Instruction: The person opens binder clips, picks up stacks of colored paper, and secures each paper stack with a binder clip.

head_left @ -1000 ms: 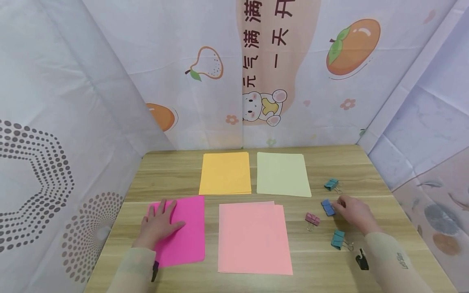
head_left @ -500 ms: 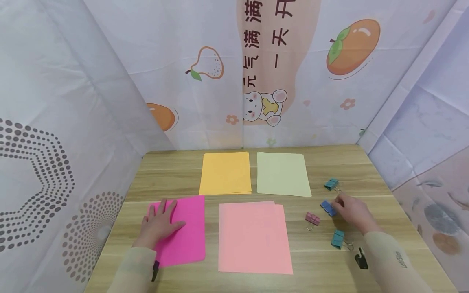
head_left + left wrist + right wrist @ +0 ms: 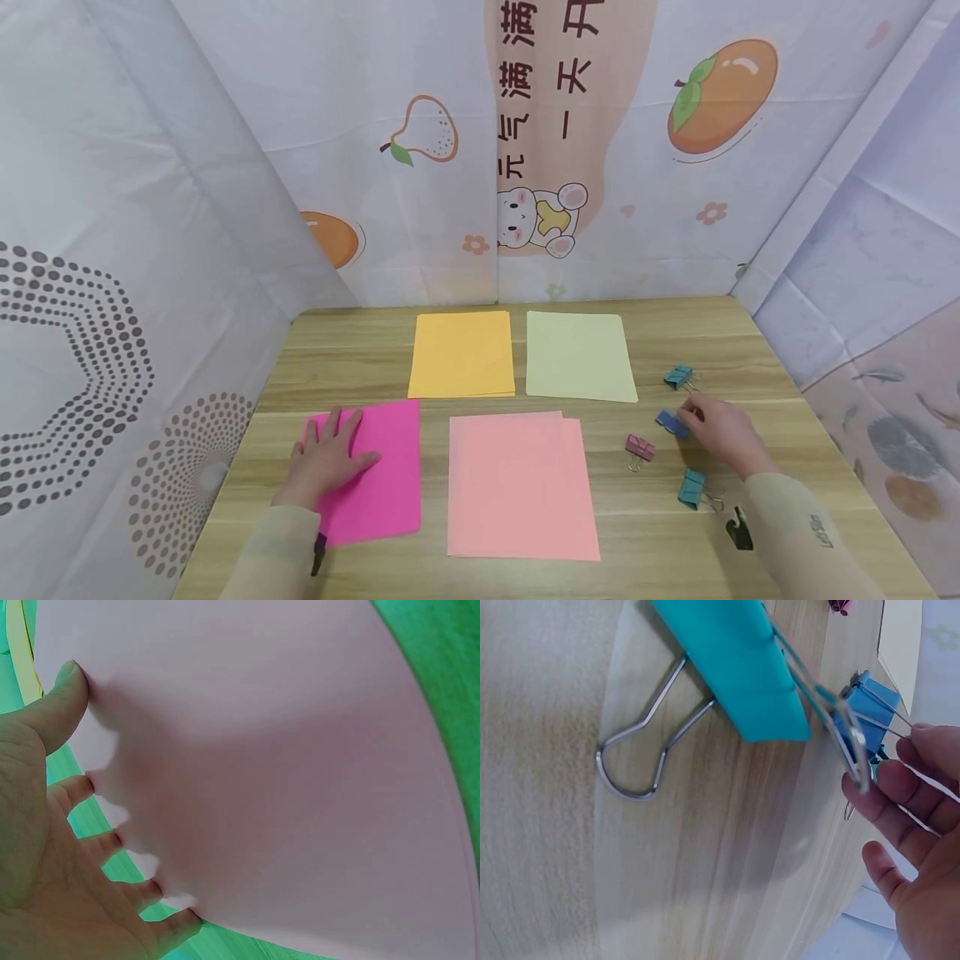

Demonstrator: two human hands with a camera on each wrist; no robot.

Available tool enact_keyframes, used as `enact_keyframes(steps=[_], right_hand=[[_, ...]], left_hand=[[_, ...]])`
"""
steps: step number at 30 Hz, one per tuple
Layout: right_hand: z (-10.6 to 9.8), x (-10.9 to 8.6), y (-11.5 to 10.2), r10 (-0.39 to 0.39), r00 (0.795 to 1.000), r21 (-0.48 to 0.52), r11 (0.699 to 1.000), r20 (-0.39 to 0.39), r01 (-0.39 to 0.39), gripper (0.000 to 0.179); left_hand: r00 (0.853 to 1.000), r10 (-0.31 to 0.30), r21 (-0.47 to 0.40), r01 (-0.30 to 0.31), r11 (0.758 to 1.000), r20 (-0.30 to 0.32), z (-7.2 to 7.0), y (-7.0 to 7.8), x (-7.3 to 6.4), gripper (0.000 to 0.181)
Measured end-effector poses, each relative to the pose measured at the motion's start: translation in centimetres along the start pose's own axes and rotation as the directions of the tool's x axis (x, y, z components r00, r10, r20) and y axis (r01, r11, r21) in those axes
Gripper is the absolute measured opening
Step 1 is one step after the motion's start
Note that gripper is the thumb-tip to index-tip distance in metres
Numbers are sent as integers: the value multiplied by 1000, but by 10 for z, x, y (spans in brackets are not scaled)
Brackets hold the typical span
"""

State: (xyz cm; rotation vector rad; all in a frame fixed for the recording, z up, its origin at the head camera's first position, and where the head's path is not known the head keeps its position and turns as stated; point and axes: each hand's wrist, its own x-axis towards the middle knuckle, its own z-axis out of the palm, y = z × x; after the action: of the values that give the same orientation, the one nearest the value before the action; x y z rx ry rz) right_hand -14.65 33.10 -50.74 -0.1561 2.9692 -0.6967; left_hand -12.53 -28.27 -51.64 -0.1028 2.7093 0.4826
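Observation:
My left hand (image 3: 324, 467) rests with spread fingers on a bright magenta sheet of paper (image 3: 393, 479) at the table's left. In the left wrist view, the fingertips of that hand (image 3: 82, 847) touch the paper (image 3: 300, 802), which looks pale there. At the right side, my right hand (image 3: 723, 432) pinches the wire handle of a blue binder clip (image 3: 671, 422). The right wrist view has thumb and fingers at the wires of the blue clip (image 3: 875, 712). A teal binder clip (image 3: 735, 667) looms large nearer that camera, apart from the pinch.
Around the right hand lie two teal binder clips, one farther back (image 3: 678, 377) and one nearer (image 3: 692, 490), a dark pink clip (image 3: 640, 447) and a black clip (image 3: 739, 529). Salmon (image 3: 517, 487), yellow-orange (image 3: 462, 354) and pale green paper stacks (image 3: 579, 356) occupy the middle.
The right hand has shifted very slightly left, and the blue binder clip has turned a little with it. The left hand and the papers have stayed put.

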Motion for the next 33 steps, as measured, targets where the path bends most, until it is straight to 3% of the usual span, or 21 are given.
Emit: enact_keyframes(steps=[6, 26, 33], right_hand=[[0, -1, -1, -26, 999, -1, 1000, -34, 26, 11], [-5, -2, 1, 101, 995, 110, 989, 21, -103, 27], [-7, -4, 1, 112, 994, 167, 979, 17, -113, 21]], left_hand=[[1000, 4, 3, -4, 1000, -1, 1, -1, 0, 96], [1000, -4, 7, 4, 1000, 9, 1, 0, 1, 95], [1000, -1, 0, 1, 1000, 10, 2, -1, 1, 95]])
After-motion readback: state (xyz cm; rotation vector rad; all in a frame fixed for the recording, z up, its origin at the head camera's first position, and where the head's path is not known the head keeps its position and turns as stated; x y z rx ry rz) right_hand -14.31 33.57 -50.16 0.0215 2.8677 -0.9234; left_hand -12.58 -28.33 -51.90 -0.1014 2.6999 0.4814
